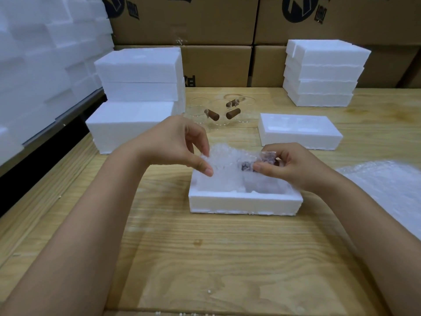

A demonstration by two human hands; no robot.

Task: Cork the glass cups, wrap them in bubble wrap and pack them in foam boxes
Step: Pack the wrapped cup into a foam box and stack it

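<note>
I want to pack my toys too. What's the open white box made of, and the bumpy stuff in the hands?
The open box looks like white foam: matte, grainy, crumbly edges. The wrap pinched by the left hand and right hand looks like clear plastic bubble wrap, shiny with bubbles.

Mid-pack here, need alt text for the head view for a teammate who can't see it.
Both hands hold a bubble-wrapped glass cup over an open foam box on a wooden table, the left hand pinching the wrap, the right hand pinching its cork end. Behind are more glass cups with corks, a foam lid and stacked foam boxes.
</note>
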